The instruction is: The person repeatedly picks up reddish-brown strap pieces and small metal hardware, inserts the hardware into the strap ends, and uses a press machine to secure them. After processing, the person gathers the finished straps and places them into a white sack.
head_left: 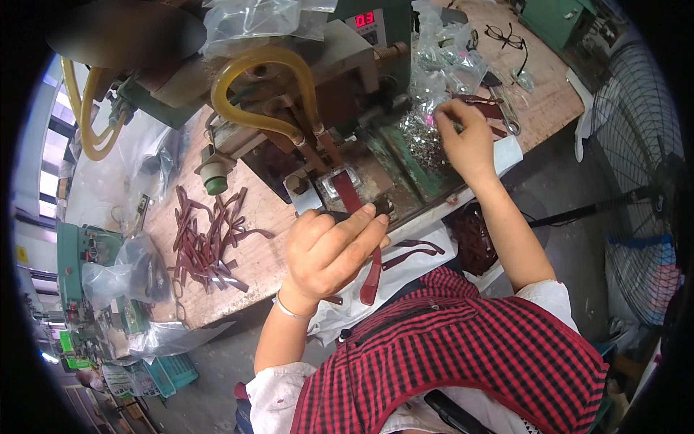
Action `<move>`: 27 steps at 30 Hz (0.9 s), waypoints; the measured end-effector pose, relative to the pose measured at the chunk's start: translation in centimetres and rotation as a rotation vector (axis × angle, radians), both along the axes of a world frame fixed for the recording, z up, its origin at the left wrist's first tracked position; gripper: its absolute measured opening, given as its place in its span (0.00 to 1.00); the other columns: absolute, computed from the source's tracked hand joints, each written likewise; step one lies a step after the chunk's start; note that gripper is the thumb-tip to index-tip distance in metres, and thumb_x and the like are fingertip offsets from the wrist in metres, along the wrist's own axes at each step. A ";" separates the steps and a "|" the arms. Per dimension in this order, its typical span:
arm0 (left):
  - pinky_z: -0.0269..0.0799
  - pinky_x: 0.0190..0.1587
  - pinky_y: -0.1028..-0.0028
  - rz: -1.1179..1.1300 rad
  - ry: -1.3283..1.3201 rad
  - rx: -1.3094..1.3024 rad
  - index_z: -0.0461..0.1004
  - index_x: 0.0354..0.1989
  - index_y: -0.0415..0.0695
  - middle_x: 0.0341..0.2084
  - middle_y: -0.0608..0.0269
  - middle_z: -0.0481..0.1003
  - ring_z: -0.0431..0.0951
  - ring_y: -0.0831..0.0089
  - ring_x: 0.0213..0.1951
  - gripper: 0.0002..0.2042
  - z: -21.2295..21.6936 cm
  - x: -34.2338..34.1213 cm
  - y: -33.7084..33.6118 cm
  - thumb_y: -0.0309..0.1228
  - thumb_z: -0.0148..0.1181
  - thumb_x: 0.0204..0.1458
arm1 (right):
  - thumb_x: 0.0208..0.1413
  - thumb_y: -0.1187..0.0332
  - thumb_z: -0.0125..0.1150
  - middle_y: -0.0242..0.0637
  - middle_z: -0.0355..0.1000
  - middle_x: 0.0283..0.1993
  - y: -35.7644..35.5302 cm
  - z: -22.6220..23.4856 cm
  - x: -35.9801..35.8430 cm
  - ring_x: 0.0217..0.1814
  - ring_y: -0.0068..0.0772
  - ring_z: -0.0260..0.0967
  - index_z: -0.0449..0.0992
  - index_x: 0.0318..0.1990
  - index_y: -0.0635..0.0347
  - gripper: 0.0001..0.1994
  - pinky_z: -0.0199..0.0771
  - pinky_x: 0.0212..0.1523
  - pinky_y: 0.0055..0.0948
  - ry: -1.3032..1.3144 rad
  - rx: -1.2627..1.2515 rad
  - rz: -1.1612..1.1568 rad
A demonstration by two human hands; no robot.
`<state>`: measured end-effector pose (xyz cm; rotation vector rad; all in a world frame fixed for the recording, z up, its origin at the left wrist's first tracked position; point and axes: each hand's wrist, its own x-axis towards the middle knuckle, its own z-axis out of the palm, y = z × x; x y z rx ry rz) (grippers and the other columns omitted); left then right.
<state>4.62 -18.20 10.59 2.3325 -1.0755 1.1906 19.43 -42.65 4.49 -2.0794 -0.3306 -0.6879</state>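
Observation:
My left hand is closed around a dark red eyeglass temple. The temple's flat front part lies in the small metal fixture of the bench machine, beneath two copper-coloured electrodes. Its curved tip hangs below my fingers, toward my lap. Over to the right, my right hand hovers at a heap of tiny shiny metal parts. Its thumb and index finger are bent toward each other, and whatever they may pinch is too small to make out.
Many loose dark red temples lie heaped on the wooden bench at left. A yellow hose loops above the fixture. More temples rest on white paper before me. Eyeglass frames sit far right; a black fan stands beyond.

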 end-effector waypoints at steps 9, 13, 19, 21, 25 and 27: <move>0.61 0.27 0.74 0.064 0.036 -0.029 0.83 0.44 0.48 0.42 0.66 0.83 0.69 0.78 0.23 0.16 -0.1 -0.6 -0.4 0.32 0.75 0.46 | 0.49 0.65 0.70 0.34 0.73 0.38 4.3 -2.4 1.8 0.48 0.43 0.72 0.82 0.35 0.52 0.07 0.72 0.43 0.42 -0.128 -0.491 -0.033; 0.68 0.32 0.70 0.176 0.157 -0.055 0.83 0.43 0.44 0.42 0.55 0.84 0.76 0.69 0.27 0.12 0.4 -3.4 -0.1 0.32 0.73 0.51 | 0.50 0.64 0.68 0.35 0.74 0.39 4.3 -3.5 1.6 0.48 0.43 0.72 0.81 0.34 0.53 0.06 0.73 0.41 0.44 -0.121 -0.636 -0.084; 0.76 0.41 0.72 0.724 0.113 -0.632 0.80 0.45 0.32 0.38 0.54 0.82 0.80 0.71 0.36 0.07 -4.2 -10.7 10.1 0.17 0.60 0.60 | 0.59 0.73 0.65 0.29 0.76 0.33 -1.5 -3.8 -2.1 0.36 0.23 0.73 0.79 0.36 0.61 0.02 0.73 0.40 0.26 0.321 0.536 0.082; 0.74 0.41 0.69 0.880 0.156 -0.481 0.82 0.42 0.35 0.37 0.54 0.82 0.80 0.62 0.36 0.09 -2.6 -9.7 13.0 0.16 0.64 0.54 | 0.60 0.75 0.65 0.28 0.78 0.35 -2.2 -5.6 -0.9 0.37 0.18 0.72 0.81 0.44 0.62 0.06 0.72 0.41 0.21 0.409 0.675 0.111; 0.73 0.44 0.63 0.831 0.365 0.006 0.83 0.35 0.42 0.35 0.60 0.79 0.78 0.59 0.39 0.08 -3.6 -6.4 16.7 0.18 0.66 0.47 | 0.61 0.74 0.66 0.28 0.79 0.37 2.2 -4.5 -0.2 0.39 0.17 0.73 0.83 0.48 0.61 0.09 0.71 0.44 0.19 0.348 0.453 0.162; 0.71 0.45 0.61 0.860 0.416 0.270 0.83 0.32 0.43 0.36 0.59 0.76 0.75 0.58 0.42 0.04 -6.0 -4.4 17.7 0.22 0.63 0.50 | 0.59 0.72 0.67 0.30 0.81 0.39 3.3 -3.3 -0.4 0.40 0.18 0.74 0.83 0.46 0.61 0.09 0.72 0.44 0.20 0.323 0.521 0.211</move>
